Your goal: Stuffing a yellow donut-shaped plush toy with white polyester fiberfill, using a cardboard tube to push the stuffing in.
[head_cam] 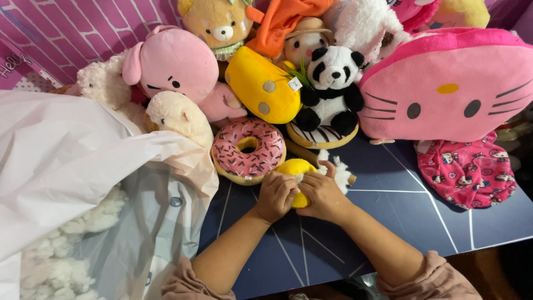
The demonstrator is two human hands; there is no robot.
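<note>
Both my hands are closed around a small yellow plush toy (295, 168) on the dark blue table (400, 205). My left hand (275, 195) grips its left side. On the toy's right side is my right hand (323, 194), its fingers pressing white stuffing (340, 172) that sticks out of the toy. A pink sprinkled donut plush (248, 150) lies just beyond my left hand, touching the yellow toy.
A big clear plastic bag (83, 183) of white stuffing fills the left. Behind are piled plush toys: a panda (332, 83), a yellow cheese wedge (261, 86), a pink round-headed doll (175, 64), a large pink cat-face cushion (449, 89) and a pink patterned pouch (469, 169).
</note>
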